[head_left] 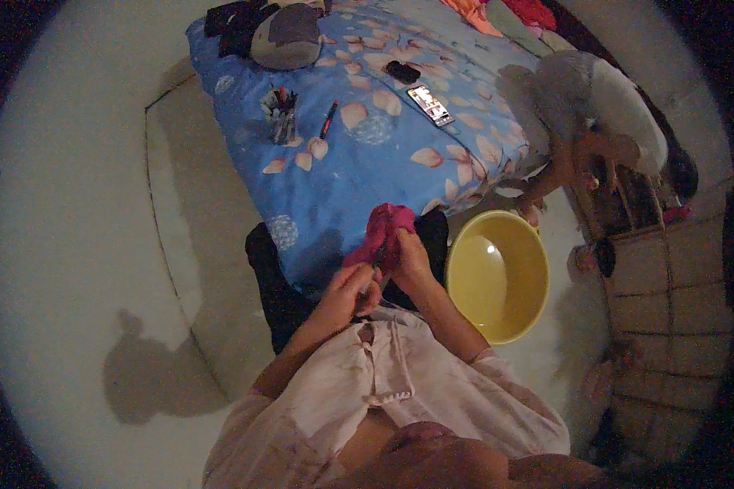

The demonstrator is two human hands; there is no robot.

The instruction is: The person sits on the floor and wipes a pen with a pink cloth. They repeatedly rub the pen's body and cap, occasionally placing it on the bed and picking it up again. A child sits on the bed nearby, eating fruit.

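A bright pink cloth (390, 220) is bunched up in front of my body, over the near edge of the bed. My right hand (412, 259) grips it from the right, thumb along its side. Fingers of my left hand (353, 292) curl closed at the cloth's lower left edge. Whether anything else is in the left fingers is too small to make out. Beneath the hands is a bed with a blue floral sheet (334, 183). A yellow basin (497, 277) stands on the floor to the right of my right forearm.
On the bed lie a lit phone (430, 106), a small black object (402, 72), a red-and-black pen (329, 120) and a clear holder with pens (280, 116). A grey rounded item (287, 39) sits farther back. Another person (603, 106) bends beside a wooden shelf (628, 200) at right.
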